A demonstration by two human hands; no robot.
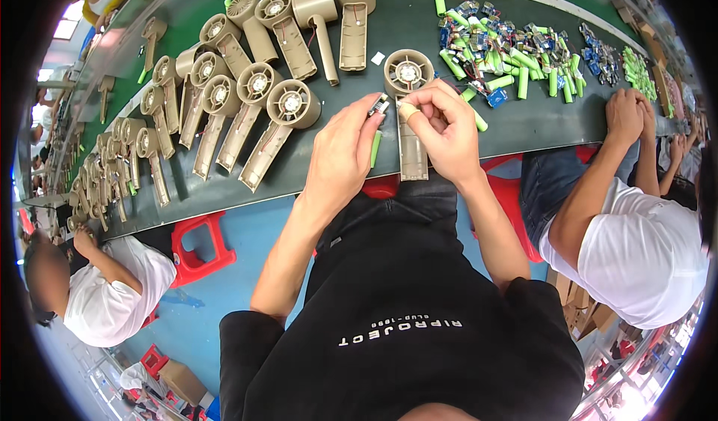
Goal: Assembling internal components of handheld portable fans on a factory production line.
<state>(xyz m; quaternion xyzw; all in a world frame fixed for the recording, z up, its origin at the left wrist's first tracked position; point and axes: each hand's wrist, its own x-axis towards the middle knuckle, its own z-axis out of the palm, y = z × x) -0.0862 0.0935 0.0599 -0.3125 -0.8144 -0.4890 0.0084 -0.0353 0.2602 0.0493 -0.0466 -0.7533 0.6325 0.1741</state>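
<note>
Here, a green battery [375,149] with its small circuit board is pinched by the left hand [342,155] while the beige fan housing [410,114] is pinched by the right hand [446,126], so thin wires could be snagged.

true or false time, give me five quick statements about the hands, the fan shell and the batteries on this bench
1. The left hand holds a green battery. True.
2. The right hand is over a beige fan shell that lies on the dark bench. True.
3. The heap of green batteries lies to the person's left. False: it lies to the right, beyond the right hand.
4. The row of beige fan shells is stacked on the floor. False: they lie on the bench, to the left.
5. A co-worker's hand rests at the bench edge on the right. True.
</note>
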